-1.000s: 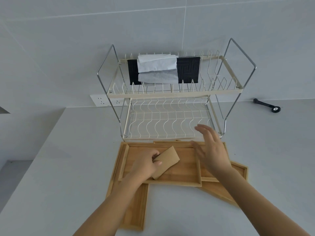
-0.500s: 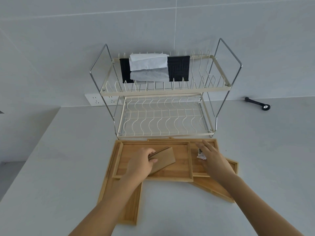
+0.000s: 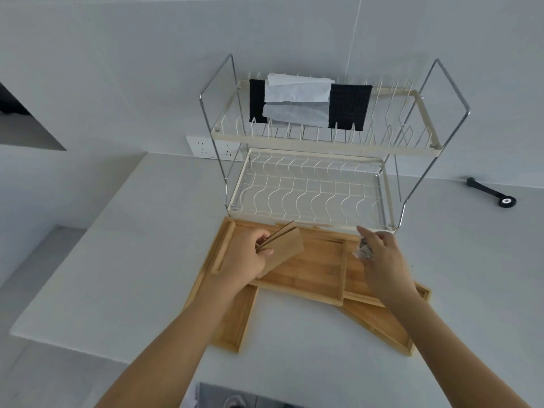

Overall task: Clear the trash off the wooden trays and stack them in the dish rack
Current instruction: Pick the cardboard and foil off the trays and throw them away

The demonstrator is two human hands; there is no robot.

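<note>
Several wooden trays lie overlapped on the white counter in front of the dish rack (image 3: 312, 139). The top tray (image 3: 312, 272) sits in the middle, with one tray (image 3: 235, 322) poking out at the lower left and another tray (image 3: 385, 325) at the lower right. My left hand (image 3: 244, 257) is closed on a folded piece of brown cardboard (image 3: 284, 250), lifted slightly above the top tray. My right hand (image 3: 382, 260) pinches a small crumpled clear wrapper (image 3: 363, 251) over the right part of the trays.
The two-tier wire rack stands against the wall; its lower shelf (image 3: 309, 192) holds nothing, and a black cloth (image 3: 350, 110) with white paper (image 3: 297, 101) hangs on the upper tier. A black tool (image 3: 491, 192) lies at the far right. A wall socket (image 3: 212, 147) is left of the rack. The counter's left edge drops off.
My right hand came down onto the right side of the trays and picked up the crumpled wrapper. My left hand raised the cardboard a little.
</note>
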